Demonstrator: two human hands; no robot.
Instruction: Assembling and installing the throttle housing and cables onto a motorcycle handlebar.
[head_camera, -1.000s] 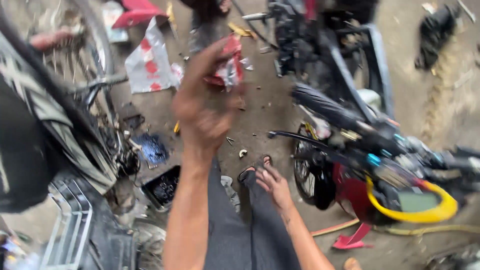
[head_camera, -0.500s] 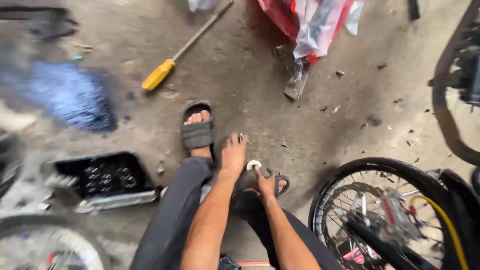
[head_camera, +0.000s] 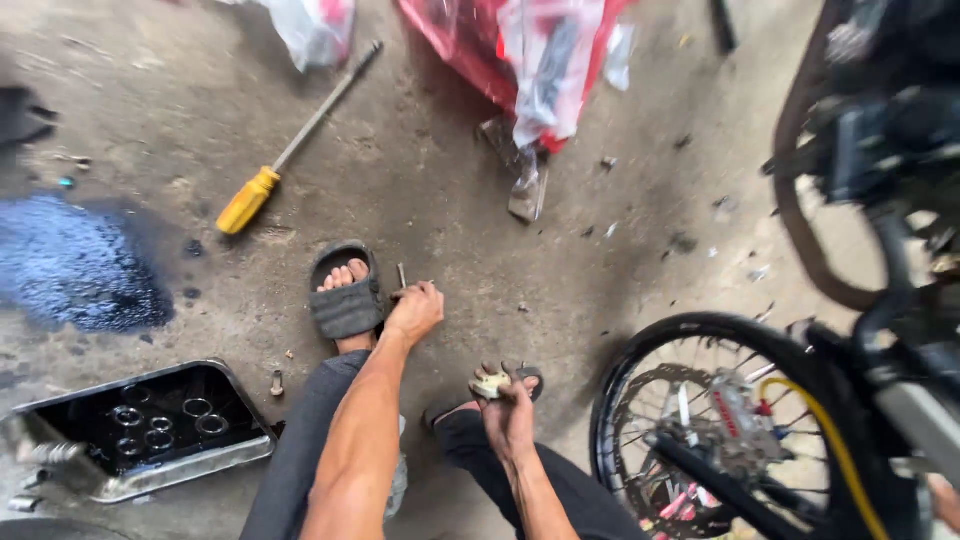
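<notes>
floor: rough matt concrete | screwdriver: glossy yellow plastic handle, dull metal shaft | tray: metal

A yellow-handled screwdriver lies near a dark oil patch.

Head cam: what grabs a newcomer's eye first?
The yellow-handled screwdriver lying on the concrete at upper left, and the red and clear plastic wrap at top centre. Lower down, the left hand pinches a small bolt beside the sandalled foot, with the motorcycle wheel at lower right.
</notes>
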